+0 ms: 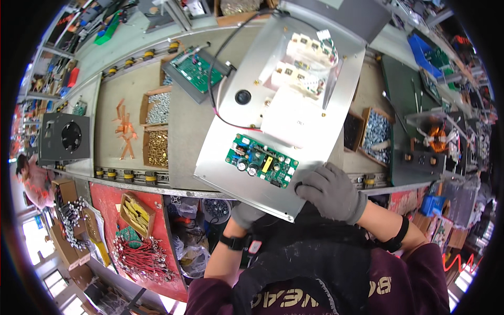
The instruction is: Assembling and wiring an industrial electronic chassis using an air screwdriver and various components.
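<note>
A large sheet-metal chassis (220,152) lies tilted across the bench in front of me. Fixed on its near part is a green power-supply circuit board (262,161) with capacitors and a yellow transformer. My right hand (333,194), in a grey glove, rests at the near right edge with its fingers bent together. By its fingertips shows a small dark round spot (298,186), partly covered. My left hand (247,214), also gloved, reaches under the near edge, and the metal hides its fingers. Farther up are a black round grommet (243,97), a white sheet (294,121) and cream-coloured modules (299,79).
A black cable (211,79) loops over the chassis's left side. Beside it lies another green board on a grey plate (197,73). Boxes of brass screws (157,148) and silver screws (377,134) flank the chassis. Copper strips (125,128) and a black fan box (65,136) are at left.
</note>
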Demonstrator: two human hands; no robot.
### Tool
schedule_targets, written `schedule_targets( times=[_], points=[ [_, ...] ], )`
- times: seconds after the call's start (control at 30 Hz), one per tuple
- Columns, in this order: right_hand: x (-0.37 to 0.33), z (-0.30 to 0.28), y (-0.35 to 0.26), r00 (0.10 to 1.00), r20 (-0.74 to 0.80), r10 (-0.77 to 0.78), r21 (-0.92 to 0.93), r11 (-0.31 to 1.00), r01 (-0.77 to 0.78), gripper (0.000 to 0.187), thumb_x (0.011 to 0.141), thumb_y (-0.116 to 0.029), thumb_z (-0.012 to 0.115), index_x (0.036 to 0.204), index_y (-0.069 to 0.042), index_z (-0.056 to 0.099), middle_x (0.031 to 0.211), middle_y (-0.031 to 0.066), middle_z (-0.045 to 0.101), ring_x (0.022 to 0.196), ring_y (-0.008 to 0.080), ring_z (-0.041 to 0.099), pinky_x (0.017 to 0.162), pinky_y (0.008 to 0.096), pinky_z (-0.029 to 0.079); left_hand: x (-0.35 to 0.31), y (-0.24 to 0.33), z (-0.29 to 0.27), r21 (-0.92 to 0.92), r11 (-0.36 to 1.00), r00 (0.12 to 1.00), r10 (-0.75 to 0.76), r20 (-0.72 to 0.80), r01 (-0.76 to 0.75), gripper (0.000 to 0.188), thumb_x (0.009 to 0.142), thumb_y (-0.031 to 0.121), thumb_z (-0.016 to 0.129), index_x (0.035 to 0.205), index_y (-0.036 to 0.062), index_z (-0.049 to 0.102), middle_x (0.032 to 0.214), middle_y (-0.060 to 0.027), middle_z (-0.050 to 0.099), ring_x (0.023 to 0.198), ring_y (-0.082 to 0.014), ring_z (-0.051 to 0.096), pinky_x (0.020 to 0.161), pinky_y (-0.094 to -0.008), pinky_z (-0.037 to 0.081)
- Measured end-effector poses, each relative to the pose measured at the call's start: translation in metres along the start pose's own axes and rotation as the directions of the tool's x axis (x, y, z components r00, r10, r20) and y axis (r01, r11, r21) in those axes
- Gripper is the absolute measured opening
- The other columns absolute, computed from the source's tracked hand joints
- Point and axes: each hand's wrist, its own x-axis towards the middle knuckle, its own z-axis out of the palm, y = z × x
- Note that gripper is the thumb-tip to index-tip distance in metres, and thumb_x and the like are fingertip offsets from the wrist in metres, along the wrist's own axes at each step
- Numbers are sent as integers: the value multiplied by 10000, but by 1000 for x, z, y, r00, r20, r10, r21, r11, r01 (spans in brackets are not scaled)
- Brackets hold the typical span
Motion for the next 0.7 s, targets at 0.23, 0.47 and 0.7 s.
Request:
schedule_targets(
  times=[0.23, 0.47, 0.7],
  points=[
    [17, -16, 26, 983, 178, -40, 269, 963, -9, 322, 668, -229, 701, 959, -140, 594, 932, 55, 575, 864, 265, 550, 741, 374, 439, -5, 35, 11, -385, 801, 884, -456, 101, 458, 377, 835, 92, 625, 1191, 26, 520, 1130, -77, 572, 1042, -174, 528, 881, -323, 448],
    [13, 3, 33, 950, 223, -220, 137, 972, 193, 350, 661, -208, 708, 979, -135, 579, 944, 65, 557, 906, 267, 546, 771, 384, 448, 23, 22, 52, -287, 921, 941, -312, -132, 265, 371, 833, 87, 622, 1185, 23, 524, 1108, -81, 581, 1026, -172, 537, 871, -321, 452],
    [17, -4, 37, 974, 196, -114, 304, 951, 50, 336, 672, -220, 698, 974, -148, 569, 941, 56, 558, 942, 244, 549, 763, 380, 447, 22, 24, 61, -276, 928, 942, -300, -151, 251, 364, 836, 83, 614, 1183, 22, 524, 1104, -84, 582, 1016, -170, 542, 867, -319, 453]
  ],
)
